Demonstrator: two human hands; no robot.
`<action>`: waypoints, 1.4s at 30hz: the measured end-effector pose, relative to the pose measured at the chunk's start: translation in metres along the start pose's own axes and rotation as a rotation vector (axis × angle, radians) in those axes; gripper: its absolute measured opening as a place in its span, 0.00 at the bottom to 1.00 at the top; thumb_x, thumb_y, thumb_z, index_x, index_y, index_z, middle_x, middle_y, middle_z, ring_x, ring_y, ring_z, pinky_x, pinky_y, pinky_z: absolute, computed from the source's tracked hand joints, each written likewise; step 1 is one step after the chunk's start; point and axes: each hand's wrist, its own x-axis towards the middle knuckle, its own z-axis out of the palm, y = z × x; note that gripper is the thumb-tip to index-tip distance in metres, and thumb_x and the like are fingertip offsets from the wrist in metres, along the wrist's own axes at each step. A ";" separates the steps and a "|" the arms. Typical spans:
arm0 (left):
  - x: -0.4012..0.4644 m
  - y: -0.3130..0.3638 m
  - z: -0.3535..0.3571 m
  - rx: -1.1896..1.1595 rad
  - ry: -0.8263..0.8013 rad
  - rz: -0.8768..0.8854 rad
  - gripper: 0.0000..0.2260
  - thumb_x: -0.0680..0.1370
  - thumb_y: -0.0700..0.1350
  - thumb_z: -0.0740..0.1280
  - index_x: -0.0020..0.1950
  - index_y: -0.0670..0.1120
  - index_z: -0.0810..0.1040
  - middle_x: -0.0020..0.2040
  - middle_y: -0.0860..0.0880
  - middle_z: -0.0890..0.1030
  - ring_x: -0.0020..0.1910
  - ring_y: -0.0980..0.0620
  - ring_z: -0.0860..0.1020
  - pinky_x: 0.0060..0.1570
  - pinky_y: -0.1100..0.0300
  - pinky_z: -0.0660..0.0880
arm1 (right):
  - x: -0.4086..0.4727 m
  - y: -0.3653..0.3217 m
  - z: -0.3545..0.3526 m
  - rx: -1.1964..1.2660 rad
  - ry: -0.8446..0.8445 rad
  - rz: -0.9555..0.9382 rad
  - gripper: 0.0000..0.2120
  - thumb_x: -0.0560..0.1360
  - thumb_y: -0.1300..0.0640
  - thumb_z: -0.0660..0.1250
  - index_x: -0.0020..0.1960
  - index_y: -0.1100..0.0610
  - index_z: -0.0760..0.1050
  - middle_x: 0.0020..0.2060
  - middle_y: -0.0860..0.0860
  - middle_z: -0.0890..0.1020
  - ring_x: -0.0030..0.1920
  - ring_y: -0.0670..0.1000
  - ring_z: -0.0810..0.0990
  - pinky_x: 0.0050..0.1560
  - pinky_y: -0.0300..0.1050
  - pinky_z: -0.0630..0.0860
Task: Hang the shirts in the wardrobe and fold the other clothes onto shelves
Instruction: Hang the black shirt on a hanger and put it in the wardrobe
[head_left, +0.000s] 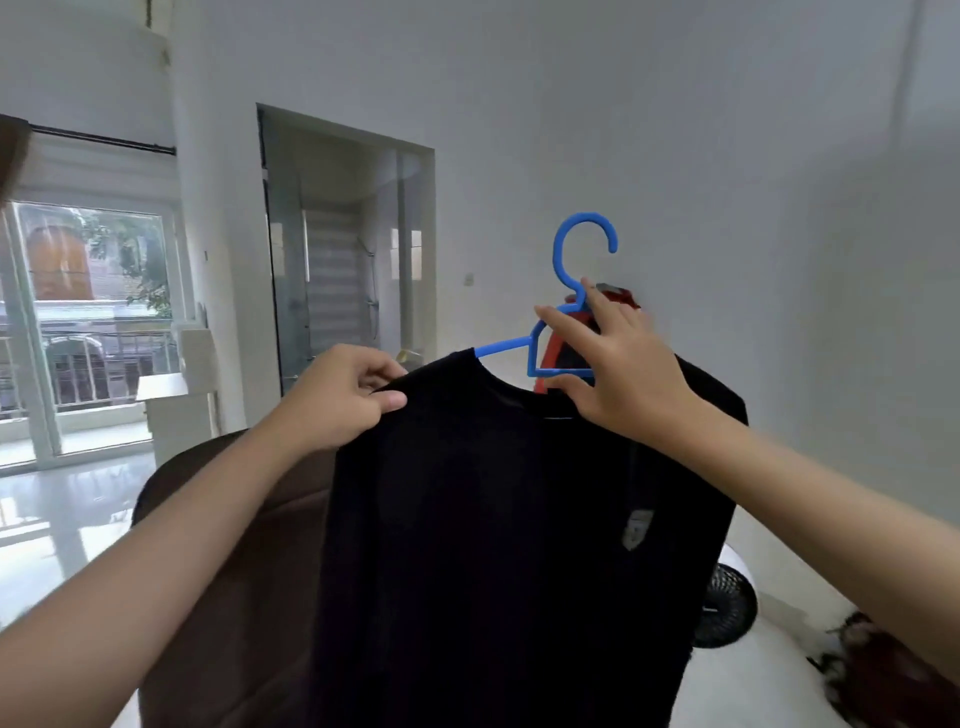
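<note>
Two bare forearms are seen reaching forward from the lower corners of the view, and between them one black shirt (498, 519) is held up in the air, filling the lower middle of the picture. It is draped on a single blue hanger (563, 322), whose hook stands upright above the collar; one blue arm of the hanger is exposed at the left of the neckline, while the other arm is hidden by the hand and the cloth. A small pale emblem is visible on the chest at the right side of the shirt.

Behind the shirt, a brown armchair (228, 525) is seen at lower left, partly covered by the cloth. A glass door with a railing outside (88, 322) is found at far left, and a glazed opening into a tiled room (343, 254) is set in the white wall. One dark round fan (724, 605) is partly shown at the right edge of the shirt, on the floor. A red object (618, 299) is glimpsed just behind the hanger's neck; what it is cannot be told.

The left hand (337, 400) is curled, and the shirt's left shoulder seam is pinched between thumb and fingers. The right hand (618, 364) is spread fairly wide, with the triangular middle of the hanger gripped between the thumb below and the fingers above, touching the collar.
</note>
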 end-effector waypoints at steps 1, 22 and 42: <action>0.003 0.010 0.006 -0.021 -0.022 0.022 0.08 0.74 0.38 0.70 0.43 0.52 0.80 0.42 0.53 0.83 0.44 0.57 0.81 0.47 0.62 0.74 | -0.008 0.008 -0.014 -0.012 0.000 0.026 0.34 0.67 0.53 0.77 0.69 0.52 0.69 0.67 0.68 0.69 0.60 0.67 0.74 0.56 0.64 0.74; -0.062 0.372 0.266 -0.546 -0.545 0.484 0.05 0.71 0.38 0.72 0.40 0.47 0.80 0.39 0.45 0.83 0.36 0.46 0.80 0.48 0.50 0.77 | -0.282 0.166 -0.366 -0.241 -0.042 0.771 0.37 0.71 0.72 0.67 0.75 0.52 0.60 0.66 0.50 0.71 0.58 0.47 0.76 0.52 0.37 0.75; -0.163 0.650 0.429 -1.000 -0.770 0.657 0.02 0.71 0.42 0.73 0.40 0.49 0.83 0.39 0.53 0.84 0.40 0.56 0.81 0.44 0.63 0.76 | -0.436 0.258 -0.589 -0.786 0.128 0.975 0.25 0.72 0.60 0.72 0.68 0.61 0.71 0.58 0.56 0.75 0.61 0.54 0.73 0.61 0.51 0.74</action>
